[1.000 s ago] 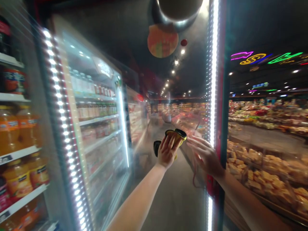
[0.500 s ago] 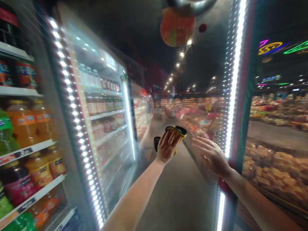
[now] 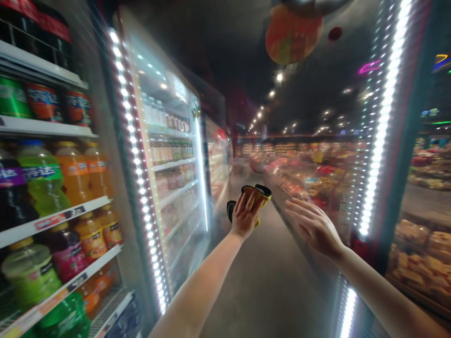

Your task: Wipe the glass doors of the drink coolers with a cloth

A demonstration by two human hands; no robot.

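My left hand [image 3: 244,218] presses a folded yellow-and-black cloth [image 3: 262,193] flat against the glass of a cooler door [image 3: 289,291]. Its fingers lie over the cloth, and dark folds stick out beyond them on both sides. To its right, my right hand [image 3: 313,225] holds nothing; its fingers are stretched out and point left towards the cloth. Whether that palm touches the glass, I cannot tell. Bright light strips [image 3: 382,122] line the door.
On the left, cooler shelves [image 3: 88,206] hold several soda bottles [image 3: 72,171] and cans [image 3: 42,101]. Another lit drinks cooler [image 3: 172,164] shows beyond the glass. Produce displays [image 3: 419,253] stand on the right, and a round orange sign [image 3: 294,35] hangs overhead.
The shelves, light strips and door have shifted right in the view, so more bottles show on the left. Both hands keep nearly the same pose, with the cloth still under the left one.
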